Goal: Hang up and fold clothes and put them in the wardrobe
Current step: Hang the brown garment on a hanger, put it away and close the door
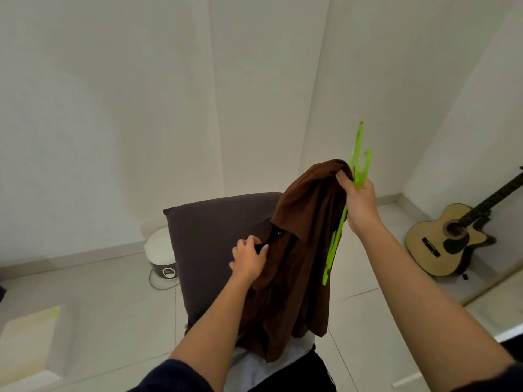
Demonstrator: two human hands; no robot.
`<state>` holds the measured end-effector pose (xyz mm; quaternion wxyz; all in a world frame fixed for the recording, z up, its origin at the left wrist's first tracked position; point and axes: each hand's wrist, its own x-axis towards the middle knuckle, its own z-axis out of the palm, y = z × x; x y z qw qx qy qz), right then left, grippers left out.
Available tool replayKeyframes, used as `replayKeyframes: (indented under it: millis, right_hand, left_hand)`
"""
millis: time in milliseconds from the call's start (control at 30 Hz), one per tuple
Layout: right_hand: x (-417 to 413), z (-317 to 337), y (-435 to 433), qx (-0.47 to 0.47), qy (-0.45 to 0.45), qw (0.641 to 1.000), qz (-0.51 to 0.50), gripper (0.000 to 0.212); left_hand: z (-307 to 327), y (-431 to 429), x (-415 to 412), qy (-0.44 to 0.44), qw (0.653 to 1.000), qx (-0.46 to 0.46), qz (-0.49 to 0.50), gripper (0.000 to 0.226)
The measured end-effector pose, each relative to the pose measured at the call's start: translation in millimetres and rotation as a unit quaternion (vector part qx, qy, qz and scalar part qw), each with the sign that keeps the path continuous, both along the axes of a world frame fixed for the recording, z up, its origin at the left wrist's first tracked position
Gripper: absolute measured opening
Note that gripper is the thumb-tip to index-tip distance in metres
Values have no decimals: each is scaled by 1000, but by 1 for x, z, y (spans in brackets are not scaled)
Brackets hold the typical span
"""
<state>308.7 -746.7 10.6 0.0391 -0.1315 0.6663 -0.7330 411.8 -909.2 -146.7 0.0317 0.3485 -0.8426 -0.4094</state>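
Up front, over the dark grey padded cushion (215, 236), R hand (360, 205) is curled tight round a lime-green plastic hanger (335, 241) & the bunched top of a brown cloth shirt (300, 250), both in one grip; shirt hangs down toward the lap. L hand (249, 260) pinches a dark bit at the shirt's front edge btwn thumb & fingers. Tan acoustic guitar (450, 239) leans by right wall; white rice cooker (160, 256) on floor, left

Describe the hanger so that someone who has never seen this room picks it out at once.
Find the dark grey cushion on the pale floor; in front of it a brown shirt hangs from the right hand. The same hand grips the hanger: thin lime-green plastic sticking out above and below the fist, unlike anything near it in colour.
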Motion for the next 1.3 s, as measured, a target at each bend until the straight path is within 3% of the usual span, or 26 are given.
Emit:
replayKeyframes:
  millis: [67, 133, 200, 267, 333, 367, 467, 600, 700, 800, 867, 967, 1067, 1133, 1233, 1300]
  right_hand:
    - [2, 2, 6, -22, -7, 1000, -5, 12]
    - [3, 1, 12, -48, -28, 998, -13, 12]
    - [5, 0, 15, -68, -49, 996, -12, 12]
    - [8, -2, 18, -87, -67, 994, -1, 10]
    - [12, -4, 22, -100, -73, 992, 13, 10]
    - [13, -6, 25, -98, -71, 992, 22, 10]
    - [13, -11, 31, -48, -66, 996, 41, 8]
    - [10, -32, 34, 60, -70, 995, 49, 7]
    - [5, -56, 32, 152, -82, 985, 18, 18]
    - [3, -71, 28, 187, -92, 978, 21, 9]
    - [6, -73, 23, 175, -73, 981, 45, 17]
    - [15, -72, 12, 137, -47, 985, 94, 19]
    - [27, -76, -4, 171, -28, 974, 147, 25]
    - [35, -78, -15, 197, 1, 973, 121, 41]
    - [45, -68, -25, 142, 15, 988, 60, 55]
    - [46, -58, -26, 152, 26, 985, 81, 59]
  left_hand:
    - [-3, 0, -3, -4, 992, 126, 25, 58]
    - [-1, 3, -5, -12, 946, 319, 62, 75]
    - [0, 5, -10, 28, 883, 460, 92, 67]
    - [1, 8, -18, 81, 848, 507, 130, 46]
    - [7, 12, -21, 94, 846, 496, 168, 18]
    - [12, 14, -22, 105, 843, 493, 187, 16]
    - [27, 11, -26, 167, 805, 523, 223, 22]
    - [68, 13, -28, 204, 790, 546, 192, 32]
    - [102, 13, -29, 215, 823, 511, 125, 29]
    - [126, 7, -30, 218, 869, 439, 68, 13]
    - [136, 2, -29, 238, 873, 422, 62, 4]
    - [145, -2, -27, 281, 869, 403, 63, 15]
    - [152, -2, -22, 307, 866, 393, 44, 20]
    - [156, -2, -19, 316, 871, 375, 24, 22]
    - [159, -7, -13, 311, 887, 341, 6, 23]
    - [159, -12, -10, 304, 894, 328, 0, 20]
